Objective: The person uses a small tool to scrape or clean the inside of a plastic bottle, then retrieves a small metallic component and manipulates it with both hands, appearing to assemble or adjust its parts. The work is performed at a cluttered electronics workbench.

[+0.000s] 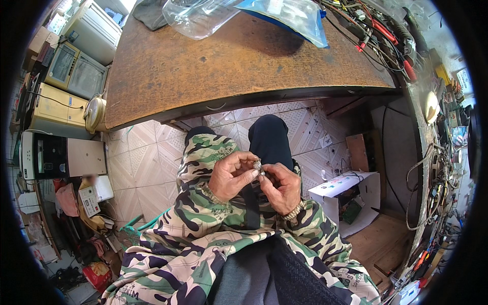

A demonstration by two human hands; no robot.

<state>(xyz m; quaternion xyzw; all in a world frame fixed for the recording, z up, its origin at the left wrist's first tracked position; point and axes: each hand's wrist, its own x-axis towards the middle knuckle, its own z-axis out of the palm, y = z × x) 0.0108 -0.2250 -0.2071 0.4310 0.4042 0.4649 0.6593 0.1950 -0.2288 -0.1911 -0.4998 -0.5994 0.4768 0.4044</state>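
Note:
Both my hands meet above my lap, in camouflage sleeves. A small silvery metal part (257, 165) sits between them, too small to name its kind. My left hand (231, 175) pinches it from the left between thumb and fingers. From the right, my right hand (282, 188) grips its lower end with thumb and forefinger. The fingertips cover much of the part. Below the hands are my dark trousers (269, 137) and the camouflage jacket (203, 213).
A worn brown wooden table (244, 66) stands ahead, with a clear plastic bag (198, 18) and a blue-edged pouch (287, 18) on it. Cables and pliers (409, 70) crowd its right end. An open white box (345, 188) lies at right; appliances (58, 109) are stacked at left.

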